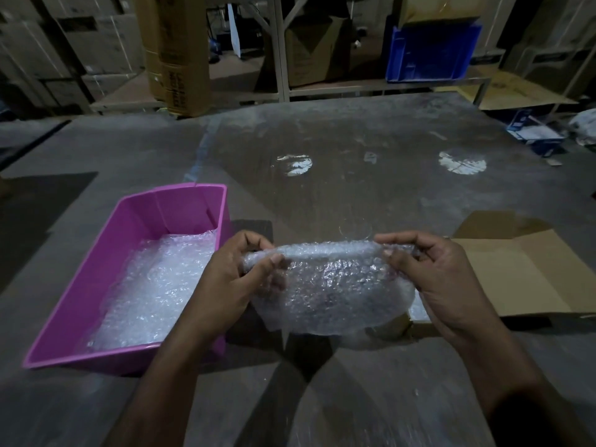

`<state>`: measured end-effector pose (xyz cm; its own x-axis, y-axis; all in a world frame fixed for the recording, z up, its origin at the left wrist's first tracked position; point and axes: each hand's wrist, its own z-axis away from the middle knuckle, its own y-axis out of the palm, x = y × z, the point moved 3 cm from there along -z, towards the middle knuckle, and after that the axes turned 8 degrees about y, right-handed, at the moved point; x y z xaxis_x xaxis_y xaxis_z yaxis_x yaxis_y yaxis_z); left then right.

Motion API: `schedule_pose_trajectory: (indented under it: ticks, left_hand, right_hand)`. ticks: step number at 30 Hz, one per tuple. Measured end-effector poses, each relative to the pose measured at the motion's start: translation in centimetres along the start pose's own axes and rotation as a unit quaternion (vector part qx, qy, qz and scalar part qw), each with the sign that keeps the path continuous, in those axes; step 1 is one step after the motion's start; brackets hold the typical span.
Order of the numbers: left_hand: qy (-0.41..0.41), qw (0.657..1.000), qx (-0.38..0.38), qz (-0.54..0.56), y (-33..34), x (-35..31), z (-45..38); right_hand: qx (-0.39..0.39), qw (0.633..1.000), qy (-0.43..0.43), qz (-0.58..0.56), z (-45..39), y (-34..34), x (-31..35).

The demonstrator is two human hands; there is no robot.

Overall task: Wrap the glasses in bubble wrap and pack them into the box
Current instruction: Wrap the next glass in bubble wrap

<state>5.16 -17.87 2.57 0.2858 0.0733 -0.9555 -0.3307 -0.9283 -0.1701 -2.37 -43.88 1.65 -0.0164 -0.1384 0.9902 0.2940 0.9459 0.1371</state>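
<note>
Both hands grip one sheet of bubble wrap (332,285) above the desk (354,398): the left hand (232,279) pinches its left top corner, the right hand (432,272) its right. A clear glass (354,228) stands just behind the sheet. Left sits a pink box (64,317) lined with bubble wrap, right a flattened cardboard carton (522,279). The tall carton's (174,53) print is unreadable.

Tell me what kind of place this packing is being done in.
Most likely a warehouse or stockroom: stacked cardboard cartons line the back wall, a blue plastic crate sits on metal shelving, and flattened cardboard lies on the work table.
</note>
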Motion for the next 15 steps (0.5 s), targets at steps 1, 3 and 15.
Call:
schedule_pose_trajectory:
  ticks: [1, 3, 15]
  left_hand:
    - [0.006, 1.0, 0.007, -0.006, 0.05, -0.03, 0.01]
    - [0.019, 1.0, 0.017, -0.011, 0.02, -0.09, -0.04]
    - [0.027, 0.999, -0.003, 0.023, 0.14, -0.29, -0.02]
  right_hand:
    - [0.005, 1.0, 0.003, -0.009, -0.09, -0.09, -0.08]
    - [0.01, 1.0, 0.013, -0.013, -0.25, -0.36, -0.32]
    - [0.008, 1.0, 0.013, -0.009, -0.37, -0.53, -0.32]
